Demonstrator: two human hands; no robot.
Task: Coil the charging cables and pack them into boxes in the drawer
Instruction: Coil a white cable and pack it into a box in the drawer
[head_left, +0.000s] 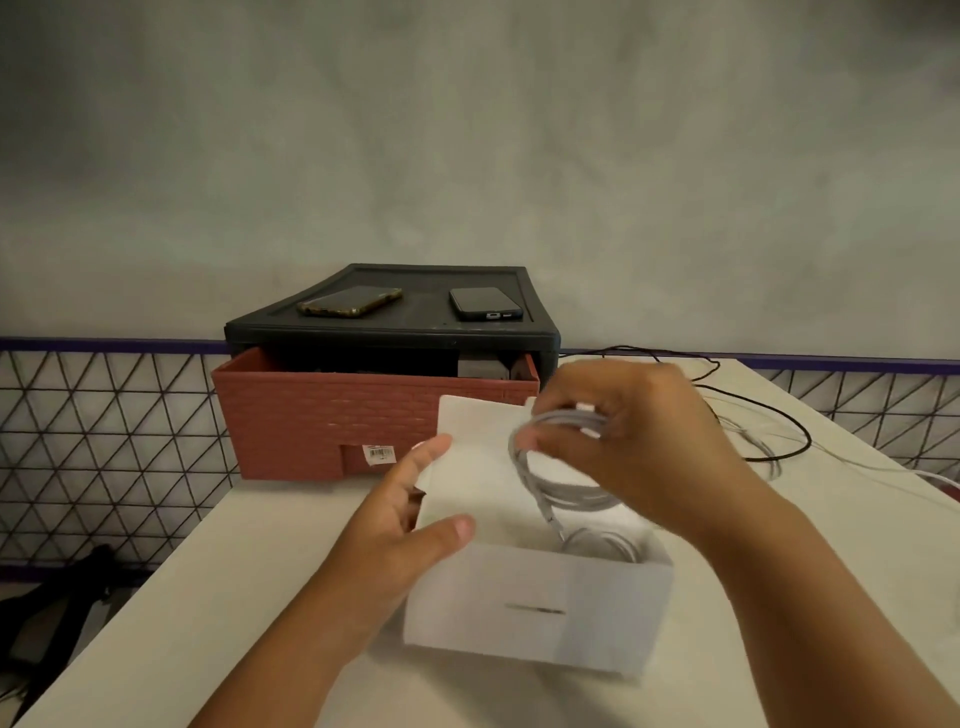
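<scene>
While your right hand (639, 441) pinches the coiled white charging cable (540, 478) just above the open white cardboard box (519, 613), your left hand (400, 525), at 9 o'clock of the box, holds its raised lid flap (478, 467) back between thumb and fingers. The coil's lower loops already dip inside, so you are packing 1 cable. Next, I judge, you lower the coil flat, let go, close the flap, and carry the box to the open brick-red plastic drawer (311, 415) at 12 o'clock. Loose thin cables (769, 441) wait uncoiled at 2 o'clock.
</scene>
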